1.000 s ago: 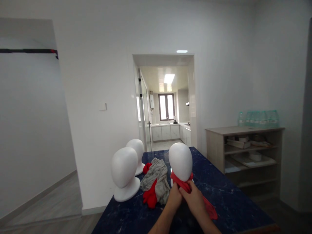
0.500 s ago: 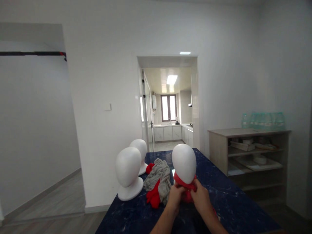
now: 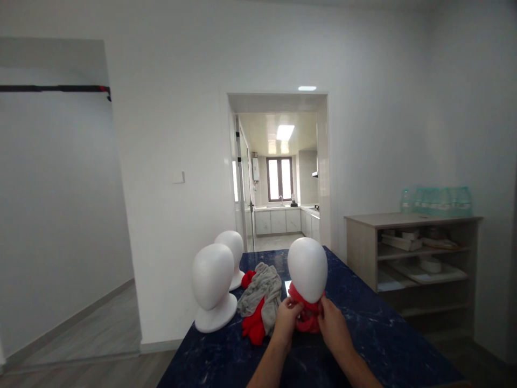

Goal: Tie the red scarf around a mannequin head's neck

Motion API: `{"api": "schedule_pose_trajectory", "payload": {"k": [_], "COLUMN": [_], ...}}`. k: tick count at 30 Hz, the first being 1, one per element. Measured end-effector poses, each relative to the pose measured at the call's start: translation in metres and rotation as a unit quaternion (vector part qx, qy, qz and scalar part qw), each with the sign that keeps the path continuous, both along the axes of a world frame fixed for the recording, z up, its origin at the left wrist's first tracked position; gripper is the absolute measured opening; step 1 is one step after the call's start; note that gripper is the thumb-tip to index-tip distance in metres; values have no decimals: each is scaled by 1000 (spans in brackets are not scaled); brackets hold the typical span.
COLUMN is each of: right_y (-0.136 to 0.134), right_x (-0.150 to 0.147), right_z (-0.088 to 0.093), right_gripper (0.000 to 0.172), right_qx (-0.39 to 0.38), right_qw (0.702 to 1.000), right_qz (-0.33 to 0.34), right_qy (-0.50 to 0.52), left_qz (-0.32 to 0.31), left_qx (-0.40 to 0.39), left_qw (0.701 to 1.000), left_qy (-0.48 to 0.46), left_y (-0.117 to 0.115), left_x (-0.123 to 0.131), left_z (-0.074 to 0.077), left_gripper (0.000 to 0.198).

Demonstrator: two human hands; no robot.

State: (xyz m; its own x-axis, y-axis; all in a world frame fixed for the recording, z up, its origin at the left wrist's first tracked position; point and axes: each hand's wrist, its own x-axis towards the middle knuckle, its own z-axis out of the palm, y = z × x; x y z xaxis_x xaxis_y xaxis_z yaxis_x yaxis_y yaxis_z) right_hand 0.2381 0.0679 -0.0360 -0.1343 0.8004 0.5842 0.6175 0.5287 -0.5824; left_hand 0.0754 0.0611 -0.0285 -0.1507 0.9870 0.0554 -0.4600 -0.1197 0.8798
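Your left hand and your right hand were both closed on the red scarf, each pinching a bunch of the cloth on its own side. The scarf was wrapped around the neck of the nearest mannequin head, which stood upright on the dark blue marbled bench, and the gathered cloth hung in front of the neck between your two hands.

Just to the left of that head lay a heap of grey cloth with red cloth showing beneath it and at its far end, all resting on the bench. Further left a second mannequin head stood on its flared base near the bench's left edge, and a third mannequin head stood behind it, partly hidden.

Against the right wall stood an open wooden shelf unit. A row of clear plastic bottles stood along its top. Its upper shelf held flat boxes, and the shelf below held a white bowl-like thing on a flat sheet; what was in the bowl could not be seen.
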Motion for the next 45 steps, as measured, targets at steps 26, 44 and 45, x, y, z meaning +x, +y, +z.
{"api": "schedule_pose_trajectory", "payload": {"k": [26, 44, 45], "right_y": [-24, -24, -25], "right_x": [-3, 26, 34], "right_z": [-4, -3, 0], "right_gripper": [23, 26, 27], "right_qx": [-99, -98, -102], "right_qw": [994, 988, 984], "right_qz": [-19, 97, 122], "right_qy": [36, 77, 77], "left_qz": [-234, -4, -6], "left_qx": [44, 136, 136], "left_qw": [914, 796, 795], "left_qy": [329, 590, 590], "left_y": [-54, -4, -4], "left_x": [-18, -39, -41], "left_z": [6, 3, 3], "left_gripper": [58, 141, 139]}}
